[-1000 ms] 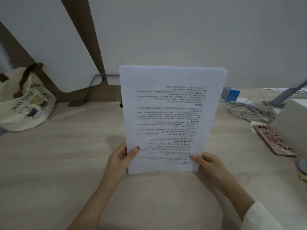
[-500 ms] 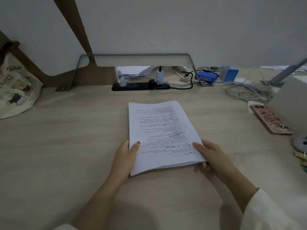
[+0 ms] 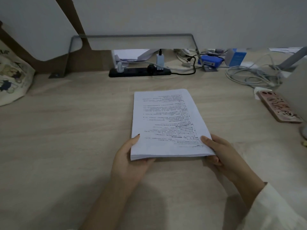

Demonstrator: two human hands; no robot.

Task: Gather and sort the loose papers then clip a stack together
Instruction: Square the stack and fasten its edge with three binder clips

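Observation:
A squared-up stack of printed white papers [image 3: 167, 123] lies nearly flat over the middle of the wooden desk [image 3: 66, 138], its text upside down to me. My left hand [image 3: 131, 156] grips the near left corner, thumb on top and fingers under the stack. My right hand [image 3: 219, 151] holds the near right corner the same way. The near edge is lifted slightly off the desk. No clip is in view.
A black power strip [image 3: 139, 72] with plugs lies behind the papers under a grey metal bracket [image 3: 132, 37]. A phone in a pink case [image 3: 279, 106] and tangled cables [image 3: 252, 75] are at the right. A printed tote bag [image 3: 11, 77] sits at the far left.
The stack stood upright on its bottom edge a second ago; both hands have since tipped it down and away so it now lies almost flat on the desk.

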